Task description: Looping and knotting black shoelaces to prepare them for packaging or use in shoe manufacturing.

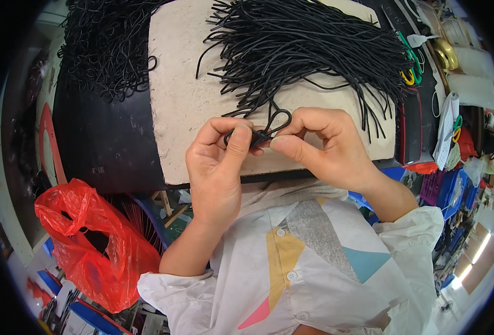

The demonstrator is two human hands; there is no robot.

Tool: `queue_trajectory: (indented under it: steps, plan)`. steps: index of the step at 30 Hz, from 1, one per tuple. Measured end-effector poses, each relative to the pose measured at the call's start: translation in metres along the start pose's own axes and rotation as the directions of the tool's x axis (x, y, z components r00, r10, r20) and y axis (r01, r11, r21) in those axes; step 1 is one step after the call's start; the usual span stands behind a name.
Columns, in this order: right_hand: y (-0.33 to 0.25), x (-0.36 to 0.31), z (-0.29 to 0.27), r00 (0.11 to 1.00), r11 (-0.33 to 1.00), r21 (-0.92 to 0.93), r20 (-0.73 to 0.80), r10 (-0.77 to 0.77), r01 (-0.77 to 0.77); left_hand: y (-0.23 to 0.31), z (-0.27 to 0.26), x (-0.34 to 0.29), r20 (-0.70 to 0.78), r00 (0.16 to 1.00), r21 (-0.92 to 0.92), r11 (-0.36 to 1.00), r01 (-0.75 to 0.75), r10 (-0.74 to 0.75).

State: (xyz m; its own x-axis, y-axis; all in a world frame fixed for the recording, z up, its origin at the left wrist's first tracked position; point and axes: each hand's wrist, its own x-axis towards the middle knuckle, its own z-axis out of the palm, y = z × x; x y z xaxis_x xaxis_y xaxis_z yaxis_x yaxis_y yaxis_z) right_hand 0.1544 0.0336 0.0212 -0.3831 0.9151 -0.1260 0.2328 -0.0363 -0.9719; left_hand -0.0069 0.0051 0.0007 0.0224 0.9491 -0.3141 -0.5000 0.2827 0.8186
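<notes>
Between my hands is a black cord, looped and bunched into what looks like a knot, just above the near part of a beige board. My left hand pinches the knotted part between thumb and fingers. On the other side my right hand has thumb and forefinger closed at the loop's edge; the exact bit of cord in that pinch is mostly hidden. Just beyond my hands, a thick bundle of cut black cords lies across the board, its loose ends hanging toward me.
A heap of tangled black cord covers the far left of the dark table. From the near left edge hangs a red plastic bag. Green- and yellow-handled scissors and a gold-coloured roll are at the far right.
</notes>
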Motion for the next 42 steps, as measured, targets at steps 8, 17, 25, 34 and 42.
queue_trajectory:
  steps: [8, 17, 25, 34, 42]
  plan:
    - [-0.003, -0.001, 0.004, 0.994, 0.991, -0.073, 0.026, -0.110, 0.112, 0.006, 0.004, -0.001, -0.087, 0.996, -0.177, 0.984, -0.004, -0.011]
    - [0.001, 0.004, -0.006, 0.989, 0.938, 0.316, 0.030, 0.143, -0.145, 0.003, 0.008, -0.002, -0.117, 0.993, 0.043, 0.999, -0.008, 0.013]
    - [0.008, 0.001, -0.006, 0.998, 0.984, 0.177, 0.056, 0.022, -0.032, 0.028, -0.006, 0.007, 0.244, 0.861, 0.195, 0.892, 0.407, -0.446]
    - [0.004, -0.007, 0.002, 0.851, 0.515, 0.678, 0.444, 0.281, -0.524, 0.030, -0.011, 0.007, 0.418, 0.822, 0.338, 0.906, 0.254, -0.386]
    - [0.007, -0.010, 0.009, 0.992, 0.969, 0.234, -0.118, -0.046, 0.073, 0.025, -0.014, 0.006, 0.258, 0.894, 0.136, 0.930, 0.342, -0.367]
